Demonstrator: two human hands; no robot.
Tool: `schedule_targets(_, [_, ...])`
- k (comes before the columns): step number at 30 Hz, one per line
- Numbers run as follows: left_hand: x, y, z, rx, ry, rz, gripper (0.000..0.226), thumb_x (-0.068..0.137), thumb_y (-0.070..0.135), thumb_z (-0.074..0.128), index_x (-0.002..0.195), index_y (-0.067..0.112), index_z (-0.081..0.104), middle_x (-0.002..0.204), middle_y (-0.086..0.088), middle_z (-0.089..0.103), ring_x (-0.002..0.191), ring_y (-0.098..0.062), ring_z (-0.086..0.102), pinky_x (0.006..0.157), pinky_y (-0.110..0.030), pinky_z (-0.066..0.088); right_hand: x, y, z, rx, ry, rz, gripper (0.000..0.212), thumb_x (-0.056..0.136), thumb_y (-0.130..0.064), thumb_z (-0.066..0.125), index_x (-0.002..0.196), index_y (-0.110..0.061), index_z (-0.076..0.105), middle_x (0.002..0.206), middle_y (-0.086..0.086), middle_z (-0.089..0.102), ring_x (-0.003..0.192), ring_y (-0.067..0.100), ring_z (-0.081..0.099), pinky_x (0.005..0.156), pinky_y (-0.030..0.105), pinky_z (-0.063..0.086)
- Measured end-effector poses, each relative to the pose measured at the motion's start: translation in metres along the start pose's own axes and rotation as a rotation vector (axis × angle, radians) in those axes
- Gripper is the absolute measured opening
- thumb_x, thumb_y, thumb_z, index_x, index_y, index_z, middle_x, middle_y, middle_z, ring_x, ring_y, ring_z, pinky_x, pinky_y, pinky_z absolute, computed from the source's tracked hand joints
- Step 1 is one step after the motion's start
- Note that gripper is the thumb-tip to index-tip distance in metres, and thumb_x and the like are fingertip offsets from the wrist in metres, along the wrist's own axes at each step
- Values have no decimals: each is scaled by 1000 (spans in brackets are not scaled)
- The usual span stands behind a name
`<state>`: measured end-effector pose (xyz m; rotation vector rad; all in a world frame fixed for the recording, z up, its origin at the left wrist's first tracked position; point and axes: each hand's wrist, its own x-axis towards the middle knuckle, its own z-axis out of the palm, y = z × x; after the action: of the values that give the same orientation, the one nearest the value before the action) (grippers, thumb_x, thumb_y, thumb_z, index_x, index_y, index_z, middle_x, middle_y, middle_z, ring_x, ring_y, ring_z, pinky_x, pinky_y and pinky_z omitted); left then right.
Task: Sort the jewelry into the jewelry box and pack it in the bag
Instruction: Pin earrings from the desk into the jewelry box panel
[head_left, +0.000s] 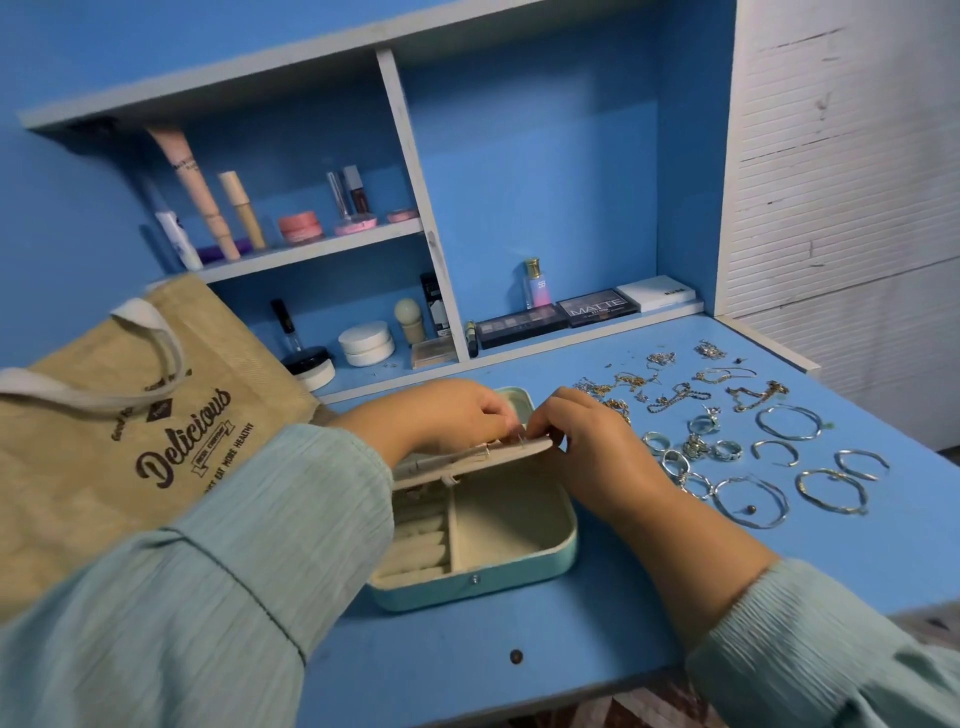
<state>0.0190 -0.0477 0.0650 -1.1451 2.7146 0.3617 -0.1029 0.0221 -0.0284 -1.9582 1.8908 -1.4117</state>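
Observation:
An open teal jewelry box (550, 558) with a cream lining sits on the blue desk in front of me. A cream inner flap (470, 457) stands raised across its middle. My left hand (447, 415) and my right hand (582, 441) meet at the flap's upper right edge, and both pinch a small metal piece against it. What that piece is cannot be made out. Loose jewelry lies to the right: rings (691, 452), hoop earrings (750, 501) and chains (670, 397). A tan jute bag (104, 441) printed "Delicious" stands at the left.
Cosmetics fill the shelf unit behind: tubes (197, 192), jars (366, 343), eyeshadow palettes (561, 314) and a small perfume bottle (535, 283). The desk's right edge (930, 457) runs close to the jewelry. A white slatted wall stands at the right.

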Motion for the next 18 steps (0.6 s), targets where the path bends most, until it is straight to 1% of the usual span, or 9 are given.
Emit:
schedule_targets(2, [-7, -2, 0, 12, 6, -3, 30, 99, 31, 38, 122, 29, 57, 126, 9, 55, 111, -9, 49, 91, -21, 34, 1, 1, 1, -4, -4, -2, 21, 74, 9, 61, 83, -10, 66, 82, -5, 49, 73, 14, 48, 62, 26, 39])
schedule_targets(5, [-20, -6, 1, -55, 69, -15, 31, 100, 32, 37, 126, 35, 53, 131, 13, 52, 115, -8, 48, 92, -21, 34, 3, 1, 2, -6, -8, 10, 21, 76, 7, 60, 84, -12, 65, 81, -6, 49, 74, 13, 47, 62, 25, 38])
schedule_targets(8, [-36, -7, 1, -131, 200, -5, 27, 99, 35, 38, 119, 37, 56, 125, 14, 56, 111, -7, 52, 94, -27, 41, 5, -2, 2, -5, -8, 47, 11, 80, -3, 63, 83, -13, 64, 79, -7, 48, 74, 14, 47, 64, 27, 38])
schedule_targets(10, [-47, -5, 1, -125, 286, 7, 18, 95, 43, 44, 106, 42, 58, 111, 19, 56, 108, -7, 51, 99, -33, 39, 6, -4, 1, -3, -9, 76, 9, 80, -6, 64, 80, -14, 64, 76, -7, 47, 73, 16, 48, 61, 24, 35])
schedule_targets(12, [-57, -2, 4, -48, 351, 8, 13, 87, 52, 51, 98, 45, 57, 105, 22, 52, 111, -6, 47, 104, -35, 32, 9, -9, -1, -2, -26, 117, 18, 79, -5, 65, 72, -21, 59, 75, -9, 46, 73, 17, 48, 59, 19, 33])
schedule_targets(13, [-60, -1, 7, 25, 378, 4, 18, 85, 54, 54, 100, 45, 58, 110, 20, 52, 115, -7, 44, 105, -34, 27, 10, -11, -3, -16, -46, 142, 24, 79, -5, 65, 67, -24, 55, 75, -7, 47, 74, 18, 48, 58, 17, 33])
schedule_targets(15, [-65, 0, 12, 149, 431, 3, 22, 86, 52, 54, 104, 42, 61, 117, 18, 52, 118, -9, 42, 106, -34, 21, 13, -16, -7, -79, -110, 190, 33, 80, -6, 65, 61, -28, 49, 82, -3, 49, 78, 19, 51, 58, 19, 33])
schedule_targets(16, [-66, 1, 14, 173, 458, 7, 21, 88, 50, 52, 104, 41, 62, 117, 17, 52, 117, -9, 42, 107, -34, 20, 15, -19, -8, -108, -136, 210, 33, 80, -6, 64, 61, -29, 50, 85, -1, 51, 80, 20, 52, 59, 20, 34])
schedule_targets(18, [-68, 3, 17, 186, 514, 20, 20, 91, 47, 49, 104, 40, 63, 114, 16, 53, 114, -9, 44, 106, -34, 19, 15, -21, -12, -116, -149, 232, 20, 82, -6, 62, 69, -21, 58, 88, 1, 51, 80, 19, 52, 56, 15, 34])
